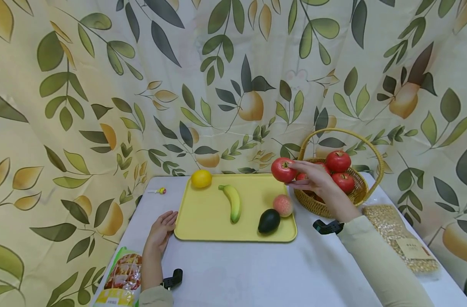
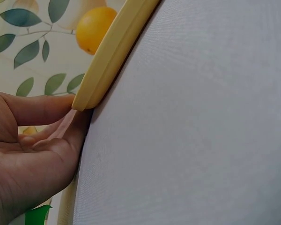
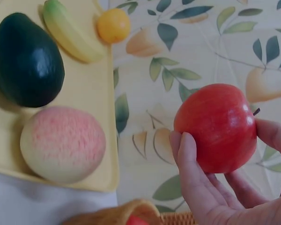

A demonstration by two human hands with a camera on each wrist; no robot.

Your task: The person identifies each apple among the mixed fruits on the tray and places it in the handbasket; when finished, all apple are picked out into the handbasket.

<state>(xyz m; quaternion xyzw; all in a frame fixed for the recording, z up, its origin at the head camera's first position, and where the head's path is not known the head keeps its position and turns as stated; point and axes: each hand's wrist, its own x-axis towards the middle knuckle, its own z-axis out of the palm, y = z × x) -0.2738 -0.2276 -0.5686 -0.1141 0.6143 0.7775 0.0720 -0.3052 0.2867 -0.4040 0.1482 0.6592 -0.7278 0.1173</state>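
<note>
My right hand (image 1: 312, 175) holds a red apple (image 1: 282, 169) between thumb and fingers, raised by the tray's back right corner, left of the basket; in the right wrist view the apple (image 3: 218, 129) shows its stem. My left hand (image 1: 161, 230) rests at the left edge of the yellow tray (image 1: 203, 213), its fairly straight fingers touching the rim (image 2: 105, 61). On the tray lie a lemon (image 1: 201, 178) at the back left, a banana (image 1: 232, 203) mid-tray, and a peach (image 1: 282, 205) beside a dark avocado (image 1: 269, 221) at the right.
The wicker basket (image 1: 314, 207) with a tall handle holds several red apples (image 1: 338, 161). A bag of grains (image 1: 400, 238) lies at the right, a printed food packet (image 1: 122, 275) at the front left, and a lollipop (image 1: 161, 190) left of the tray. Leaf-patterned cloth (image 1: 233, 85) hangs behind.
</note>
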